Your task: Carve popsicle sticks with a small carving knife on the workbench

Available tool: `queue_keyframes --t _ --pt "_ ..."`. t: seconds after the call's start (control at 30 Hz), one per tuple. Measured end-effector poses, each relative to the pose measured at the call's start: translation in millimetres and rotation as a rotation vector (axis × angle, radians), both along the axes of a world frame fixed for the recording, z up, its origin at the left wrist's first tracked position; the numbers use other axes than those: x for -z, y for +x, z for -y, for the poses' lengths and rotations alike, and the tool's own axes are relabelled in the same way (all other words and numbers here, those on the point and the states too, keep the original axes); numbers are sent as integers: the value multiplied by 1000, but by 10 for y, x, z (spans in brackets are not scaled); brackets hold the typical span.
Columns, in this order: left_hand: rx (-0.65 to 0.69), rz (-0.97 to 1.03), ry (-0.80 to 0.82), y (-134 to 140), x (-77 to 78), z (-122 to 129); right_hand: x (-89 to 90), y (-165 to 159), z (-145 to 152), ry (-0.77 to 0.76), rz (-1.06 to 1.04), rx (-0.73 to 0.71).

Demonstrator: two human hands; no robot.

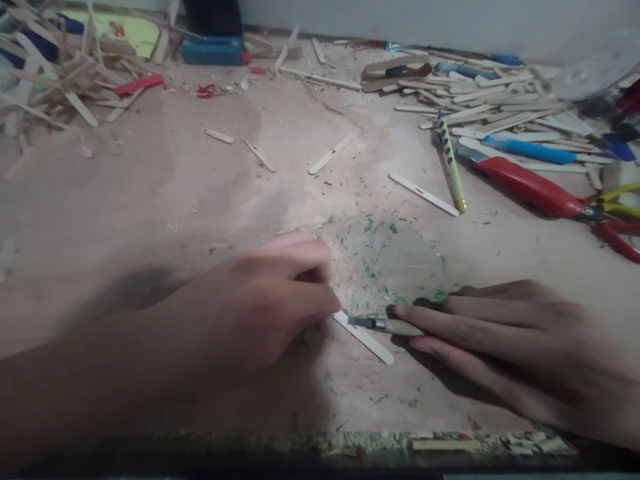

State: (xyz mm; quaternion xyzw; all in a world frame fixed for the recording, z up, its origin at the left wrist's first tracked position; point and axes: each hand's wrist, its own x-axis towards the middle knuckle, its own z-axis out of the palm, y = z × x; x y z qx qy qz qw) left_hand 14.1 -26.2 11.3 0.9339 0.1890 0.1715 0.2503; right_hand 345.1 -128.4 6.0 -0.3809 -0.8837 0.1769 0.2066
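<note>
Head view showed two bare hands low over a worn wooden board (165, 193) scattered with green flecks. At lower centre, the left hand (260, 313) lay curled, fingertips pressed down on the near end of a pale craft stick (367, 339) that lay flat and slanted toward lower right; the fingers were closed in, pinning the stick rather than wrapping it. At lower right, the right hand (505, 340) stretched out nearly flat, its fingers closed along a small craft knife (387, 325), whose metal tip touched the stick just beside the left fingertips. How firmly the knife was gripped could not be told, as the fingers covered most of its handle.

In the upper right of the frame lay a heap of loose sticks (500, 107), a yellow pen with blue marks (450, 160), a blue marker (530, 149) and red-handled pliers (540, 190). In the upper left sat another tangle of sticks (55, 73), and at top centre a blue box (213, 50). A few single sticks lay well apart across the middle.
</note>
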Motion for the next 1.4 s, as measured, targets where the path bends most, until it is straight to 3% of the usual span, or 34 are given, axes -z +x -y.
queue_keyframes --t 0.73,0.97,1.13,1.23,1.4 --pt "23 -36 -2 -22 -57 0 -18 -33 -16 42 -5 -14" --pt "47 -15 10 -28 7 -18 -49 -24 -19 24 13 -12" --pt "153 -36 145 -57 -11 -81 -138 93 27 -2 -30 299" --pt "152 -29 188 -70 -17 -90 -172 132 21 -19 -37 449" --pt "80 -46 99 -89 25 -49 -269 202 -104 -287 -509 815"
